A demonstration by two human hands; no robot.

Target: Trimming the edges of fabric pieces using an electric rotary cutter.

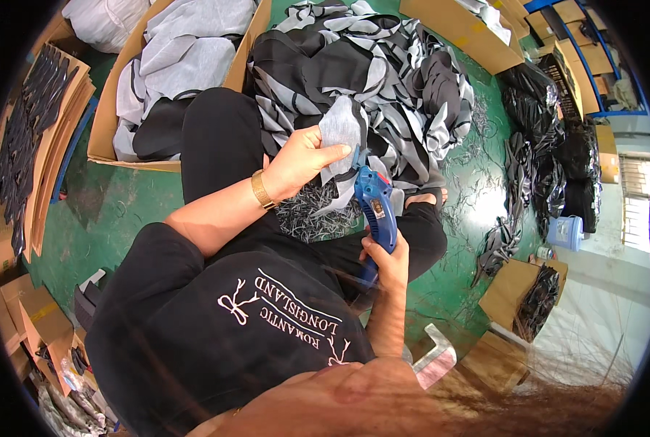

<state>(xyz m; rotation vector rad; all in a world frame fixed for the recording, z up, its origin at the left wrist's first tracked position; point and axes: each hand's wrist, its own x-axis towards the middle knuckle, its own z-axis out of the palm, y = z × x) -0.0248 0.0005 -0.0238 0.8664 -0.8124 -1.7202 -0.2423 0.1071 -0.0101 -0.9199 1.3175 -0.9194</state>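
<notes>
My left hand (296, 164) pinches a grey and black fabric piece (342, 125) between thumb and fingers. It hangs in front of a big heap of similar fabric pieces (325, 69). Wrapped around the handle of a blue cordless electric fabric cutter (376, 204) is my right hand (387, 255). The cutter's head meets the edge of the held piece, close to my left thumb; whether the blade bites into the cloth is too small to tell. Below the piece lies a mound of thin grey and black trimmings (318, 215).
A cardboard box (103, 135) of grey fabric stands at the left, another box (463, 36) at the far right. Loose trimmings lie on the green floor (441, 291). Black plastic bags (532, 102) and a blue bucket (565, 233) are at the right; stacked cardboard (63, 146) is at the left.
</notes>
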